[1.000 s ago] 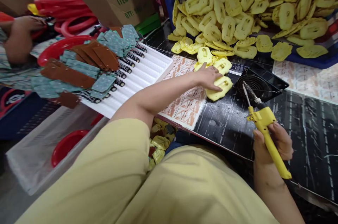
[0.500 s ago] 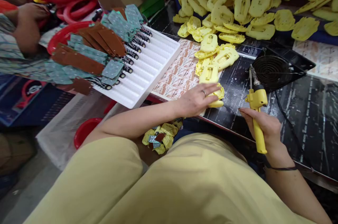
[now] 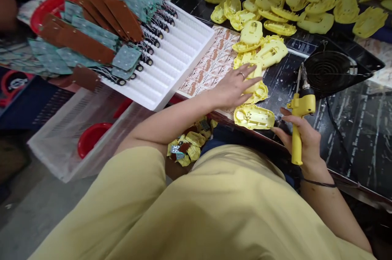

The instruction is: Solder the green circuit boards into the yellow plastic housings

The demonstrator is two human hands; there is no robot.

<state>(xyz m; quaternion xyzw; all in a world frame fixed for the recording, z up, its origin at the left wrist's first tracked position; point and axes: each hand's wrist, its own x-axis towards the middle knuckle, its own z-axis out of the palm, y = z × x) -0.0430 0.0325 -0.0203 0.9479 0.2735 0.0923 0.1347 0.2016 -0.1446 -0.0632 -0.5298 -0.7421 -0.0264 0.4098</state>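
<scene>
Yellow shell (image 3: pixel 254 117) lies at the near edge of the surface (image 3: pixel 361 137), between your hands: your left hand (image 3: pixel 233 88), fingers spread, is over other shells (image 3: pixel 260 92) just beyond it; your right hand (image 3: pixel 309 137) grips the yellow soldering gun (image 3: pixel 304 105), a fingertip just beside the shell's right end. Room stretches rightward, nearer you than the fan (image 3: pixel 329 70).

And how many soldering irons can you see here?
1: a yellow soldering iron, held in the right hand, its metal tip appearing next to the black fan. Another could be hidden behind or under the yellow shells.
</scene>
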